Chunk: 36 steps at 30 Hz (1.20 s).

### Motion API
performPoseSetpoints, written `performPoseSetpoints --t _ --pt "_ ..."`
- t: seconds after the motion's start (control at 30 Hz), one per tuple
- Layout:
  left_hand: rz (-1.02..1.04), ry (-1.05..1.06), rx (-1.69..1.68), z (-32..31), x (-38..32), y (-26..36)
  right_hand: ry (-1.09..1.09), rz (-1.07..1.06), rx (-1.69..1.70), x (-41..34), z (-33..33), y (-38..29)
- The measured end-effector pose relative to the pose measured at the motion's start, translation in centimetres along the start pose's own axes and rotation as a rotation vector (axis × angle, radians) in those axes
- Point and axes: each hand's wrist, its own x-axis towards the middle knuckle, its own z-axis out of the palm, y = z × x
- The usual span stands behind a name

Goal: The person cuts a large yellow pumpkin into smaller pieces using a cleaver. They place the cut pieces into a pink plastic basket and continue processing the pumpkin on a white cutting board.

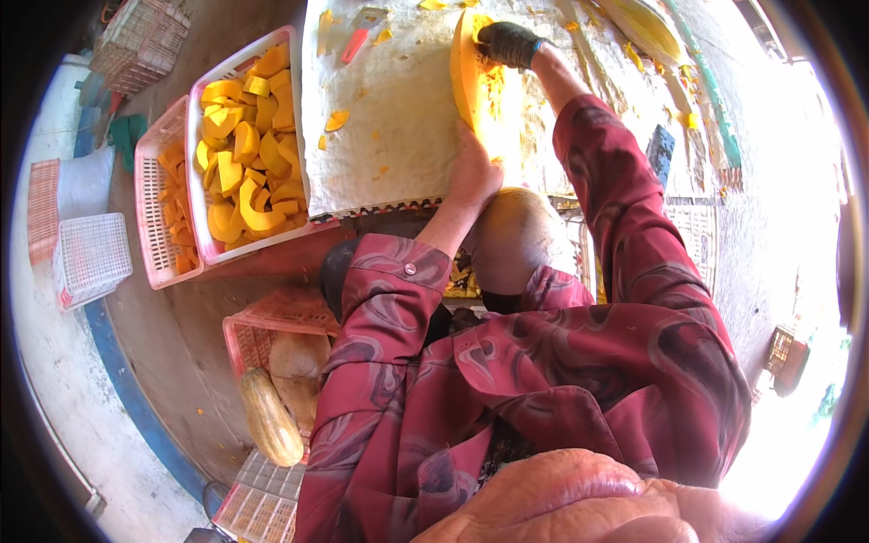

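Note:
A long halved pumpkin [468, 75] lies on the cloth-covered table, cut side turned to the right, with stringy orange pulp in its hollow. My left hand [478, 166], bare, grips its near end. My right hand [509, 46], in a dark glove, is at the upper part of the hollow with its fingers curled into the pulp; whether it holds anything is hidden. A peeler with a red handle [355, 46] rests on the cloth to the left. Small orange scraps [337, 121] are scattered on the cloth.
Left of the table, a white-rimmed crate [197, 170] holds pumpkin chunks, beside a pink crate [146, 203] with more pieces. Whole squash [271, 417] lie at a lower red crate [234, 332]. A dark blade-like object [660, 157] lies right of my right arm; a whole gourd [645, 30] is beyond.

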Motion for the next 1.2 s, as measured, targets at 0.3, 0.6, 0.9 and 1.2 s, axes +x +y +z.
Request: performPoseSetpoints --t 0.3,0.6,0.9,1.2 --pt "0.083 0.076 -0.1 -0.4 -0.1 0.2 0.429 0.059 0.017 -6.2 -0.8 -1.1" --pt "0.089 0.034 0.022 -0.7 0.2 -0.3 0.562 0.158 0.052 0.1 1.3 1.0" --pt "-0.013 -0.019 0.001 -0.4 0.3 0.4 0.042 -0.091 0.456 2.9 -0.3 3.5" --pt "0.071 0.004 -0.175 0.3 0.5 -1.0 0.156 -0.3 0.007 -4.0 0.6 -0.3"
